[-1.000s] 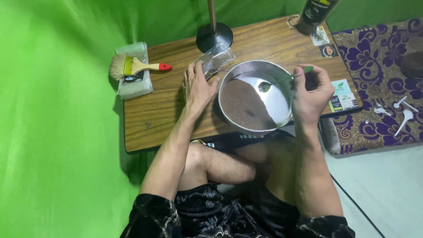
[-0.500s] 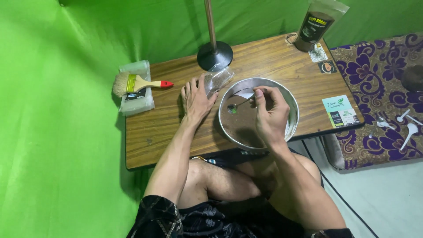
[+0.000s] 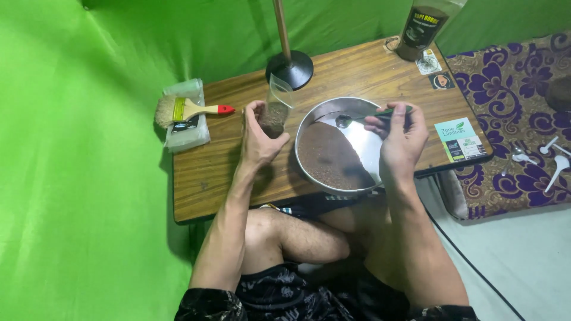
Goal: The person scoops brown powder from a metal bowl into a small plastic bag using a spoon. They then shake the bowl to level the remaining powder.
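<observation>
My left hand (image 3: 259,137) grips a small clear plastic bag (image 3: 275,107) holding brown powder, upright beside the left rim of a round metal bowl (image 3: 366,142). The bowl sits on a low wooden table (image 3: 226,172) and has brown powder (image 3: 326,157) heaped in its left half. My right hand (image 3: 399,134) holds a green-handled spoon (image 3: 357,118) over the bowl's far side, its metal scoop pointing left toward the bag.
A brush with a red-tipped handle (image 3: 187,109) lies on a stack of clear bags (image 3: 185,132) at the table's left end. A black lamp base with pole (image 3: 289,68) stands at the back. A dark pouch (image 3: 423,27) stands at the far right corner. White spoons (image 3: 550,157) lie on a purple patterned mat.
My left hand went from resting flat on the table to lifting the small bag upright. My right hand shifted right and raised the spoon out of the powder.
</observation>
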